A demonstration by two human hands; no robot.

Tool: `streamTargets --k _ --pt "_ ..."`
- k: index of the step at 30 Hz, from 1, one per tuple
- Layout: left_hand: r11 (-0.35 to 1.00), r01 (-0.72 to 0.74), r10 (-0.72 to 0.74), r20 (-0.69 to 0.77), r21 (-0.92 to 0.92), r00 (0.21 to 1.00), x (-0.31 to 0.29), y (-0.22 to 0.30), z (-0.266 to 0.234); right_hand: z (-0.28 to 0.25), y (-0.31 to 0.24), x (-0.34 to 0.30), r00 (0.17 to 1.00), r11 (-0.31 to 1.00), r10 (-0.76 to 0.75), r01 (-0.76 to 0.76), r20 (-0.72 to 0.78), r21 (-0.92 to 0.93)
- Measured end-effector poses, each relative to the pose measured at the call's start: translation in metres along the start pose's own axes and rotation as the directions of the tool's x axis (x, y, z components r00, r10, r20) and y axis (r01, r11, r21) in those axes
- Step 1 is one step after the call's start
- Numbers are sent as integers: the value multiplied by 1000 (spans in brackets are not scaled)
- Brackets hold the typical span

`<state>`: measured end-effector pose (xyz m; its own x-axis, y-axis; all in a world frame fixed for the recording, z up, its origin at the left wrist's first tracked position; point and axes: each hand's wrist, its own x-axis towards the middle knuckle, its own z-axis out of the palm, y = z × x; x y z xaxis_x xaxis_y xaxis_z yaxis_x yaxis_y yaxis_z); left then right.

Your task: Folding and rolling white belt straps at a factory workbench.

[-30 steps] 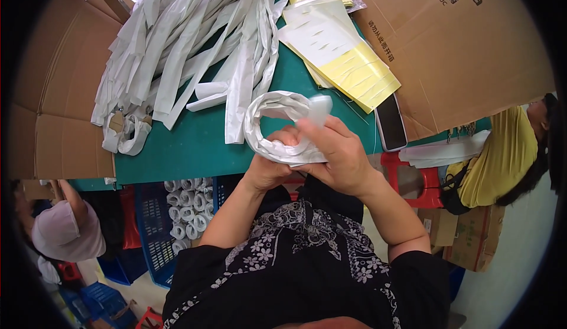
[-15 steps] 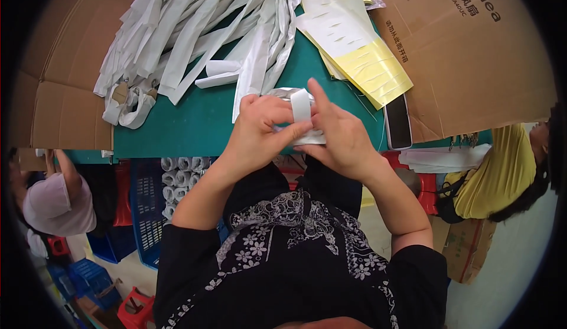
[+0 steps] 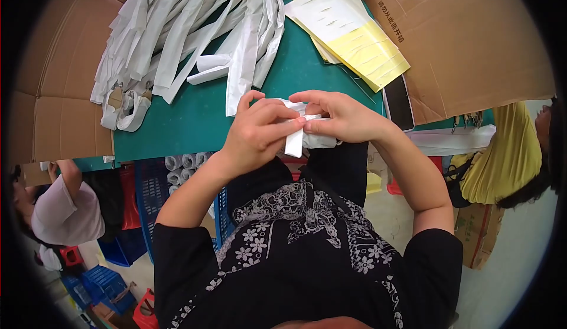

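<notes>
Near the table's front edge, my two hands meet around a coiled white strip. Its short flat end hangs down between them. My left hand is closed, thumb and fingers pinching near that end. The right hand grips the coil from the other side, its thumb against the strip and its forefinger arched above. Fingers cover much of the coil. Just beyond, long white strips lie spread on the green table. Two white loops with metal clips rest at the left.
Slit white-and-yellow sheets and a phone lie to the right. Cardboard boxes flank the table. Below its edge, a blue basket holds white rolls. People sit at both sides.
The strip's end, which stood up between my hands, now points down toward me. My right forefinger has bent from upright to arched over the coil. The whole view has shifted slightly.
</notes>
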<state>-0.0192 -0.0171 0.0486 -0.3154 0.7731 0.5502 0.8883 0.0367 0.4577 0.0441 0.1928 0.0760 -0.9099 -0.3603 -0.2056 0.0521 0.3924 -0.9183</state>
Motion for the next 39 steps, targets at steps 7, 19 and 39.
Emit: streamTargets --k 7,19,39 --pt "928 -151 133 75 342 988 -3 7 -5 15 22 4 981 753 134 -194 142 629" --pt "873 -313 294 107 373 950 -1 -8 -12 27 30 11 954 437 245 -267 172 859" --pt "956 261 -254 71 -136 965 -41 3 -34 50 -21 25 998 997 9 -5 54 -73"
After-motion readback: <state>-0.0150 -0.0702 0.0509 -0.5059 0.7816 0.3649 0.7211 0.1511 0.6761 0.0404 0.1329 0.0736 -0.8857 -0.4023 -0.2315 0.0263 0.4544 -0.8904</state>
